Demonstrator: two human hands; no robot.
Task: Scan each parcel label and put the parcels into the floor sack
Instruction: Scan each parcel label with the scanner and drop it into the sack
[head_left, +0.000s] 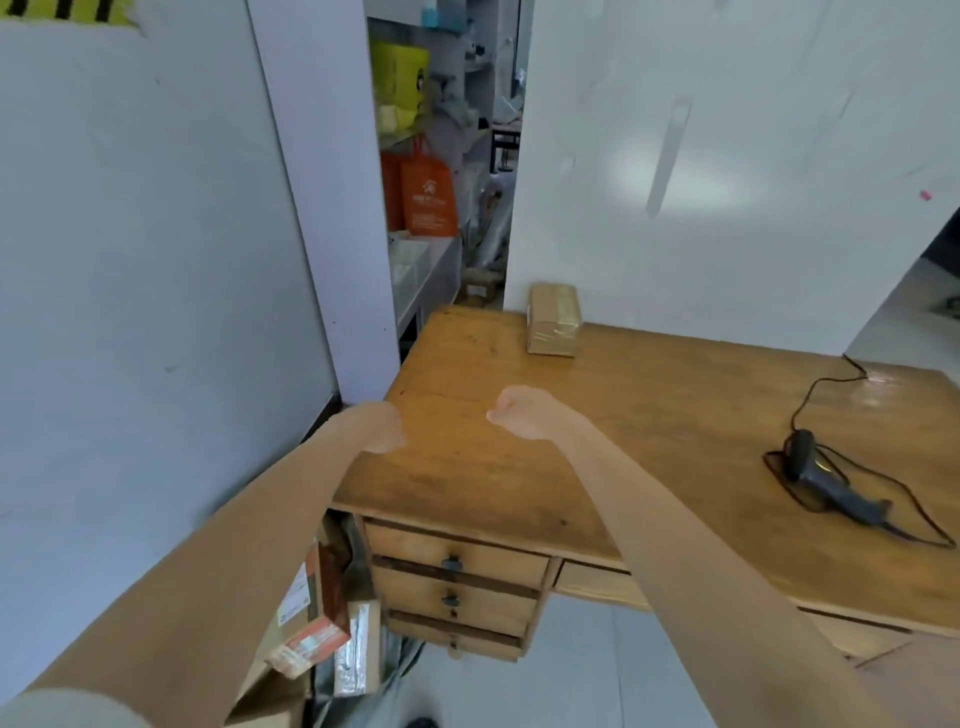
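A small brown taped parcel stands at the far edge of the wooden desk, against the white wall. My left hand hovers over the desk's left edge, fingers curled shut, holding nothing. My right hand is a loose fist above the desk, a little short of the parcel, also holding nothing. A black handheld scanner lies on its stand at the right of the desk, with its cable trailing. Several parcels sit piled on the floor left of the desk; the sack itself is not clearly visible.
Desk drawers face me below the desktop. A grey wall panel closes off the left. Behind the desk, a gap opens on shelves with orange bags and yellow boxes. Grey floor shows under the desk.
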